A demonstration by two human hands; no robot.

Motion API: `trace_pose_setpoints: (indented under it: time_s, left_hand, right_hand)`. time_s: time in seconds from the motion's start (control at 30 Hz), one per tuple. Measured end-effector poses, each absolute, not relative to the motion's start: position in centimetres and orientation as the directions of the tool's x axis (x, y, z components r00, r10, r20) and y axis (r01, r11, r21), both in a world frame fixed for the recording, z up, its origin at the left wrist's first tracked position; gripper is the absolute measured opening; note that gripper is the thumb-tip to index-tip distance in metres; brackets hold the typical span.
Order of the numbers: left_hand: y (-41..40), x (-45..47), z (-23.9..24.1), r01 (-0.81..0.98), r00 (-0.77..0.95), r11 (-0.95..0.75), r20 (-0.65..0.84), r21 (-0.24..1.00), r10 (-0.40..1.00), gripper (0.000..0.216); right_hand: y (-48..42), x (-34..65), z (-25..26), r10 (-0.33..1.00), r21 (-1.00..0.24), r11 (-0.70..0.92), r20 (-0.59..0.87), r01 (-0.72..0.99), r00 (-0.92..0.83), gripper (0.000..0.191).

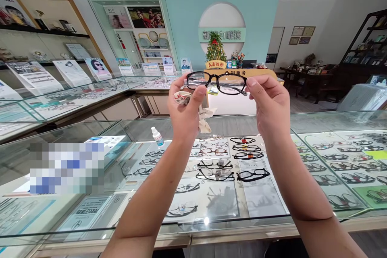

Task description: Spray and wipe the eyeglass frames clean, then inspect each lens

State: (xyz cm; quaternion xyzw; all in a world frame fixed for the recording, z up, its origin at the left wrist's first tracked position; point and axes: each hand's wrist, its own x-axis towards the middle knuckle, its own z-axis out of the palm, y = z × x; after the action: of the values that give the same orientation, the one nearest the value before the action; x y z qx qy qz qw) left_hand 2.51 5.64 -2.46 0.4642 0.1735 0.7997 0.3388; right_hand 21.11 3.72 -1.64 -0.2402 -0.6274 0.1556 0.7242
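A pair of black-framed eyeglasses [214,78] is held up in front of me, between both hands and above the glass counter. My left hand [186,107] is closed on the left side of the frame, its thumb near the lower rim. Bunched in that same hand is a cream cleaning cloth [206,120] with dark and red print, its end hanging below the thumb. My right hand [270,102] pinches the right end of the frame near the hinge, between thumb and fingers.
Below lies a glass display counter [214,225] with several rows of eyeglasses [216,174] inside. A small white spray bottle [157,136] stands on it, left of my arms. Another display case [75,96] runs along the left. A wooden-topped service desk [260,73] stands beyond.
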Motion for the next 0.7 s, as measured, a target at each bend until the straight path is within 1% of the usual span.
trace_pose_setpoints:
  time_s: [0.07,0.13,0.23,0.33,0.4,0.5,0.6,0.7]
  left_hand:
    - [5.5,2.5,-2.3,-0.42,-0.315,-0.683,0.61,0.597,0.727,0.072]
    - [5.4,2.3,-2.0,-0.506,-0.214,-0.592,0.573,0.627,0.791,0.067]
    - [5.1,2.1,-1.5,-0.604,0.071,-0.324,0.453,0.728,0.889,0.055]
    - [4.7,1.8,-1.1,-0.613,0.284,-0.075,0.308,0.786,0.908,0.044]
    - [4.4,1.6,-1.0,-0.609,0.389,0.076,0.214,0.789,0.896,0.041]
    - [4.2,1.4,-1.0,-0.605,0.498,0.259,0.104,0.753,0.861,0.038]
    - [4.1,1.3,-1.0,-0.604,0.55,0.361,0.043,0.71,0.834,0.038]
    - [4.2,1.4,-1.1,-0.581,0.59,0.414,0.011,0.701,0.808,0.038]
  right_hand:
    - [3.7,21.2,-1.7,0.519,-0.535,0.84,0.841,0.091,0.151,0.027]
    - [3.6,21.3,-1.7,0.505,-0.518,0.847,0.854,0.117,0.126,0.027]
    - [3.5,21.4,-1.5,0.442,-0.44,0.876,0.896,0.196,0.033,0.031]
    - [3.2,21.1,-1.4,0.348,-0.31,0.905,0.933,0.29,-0.091,0.026]
    - [3.0,20.9,-1.4,0.311,-0.251,0.91,0.939,0.33,-0.143,0.02]
    - [3.1,20.7,-1.6,0.275,-0.203,0.918,0.945,0.34,-0.179,0.016]
    - [3.5,20.8,-1.8,0.237,-0.162,0.927,0.952,0.338,-0.194,0.016]
    - [3.7,20.8,-1.9,0.211,-0.133,0.93,0.957,0.343,-0.199,0.016]
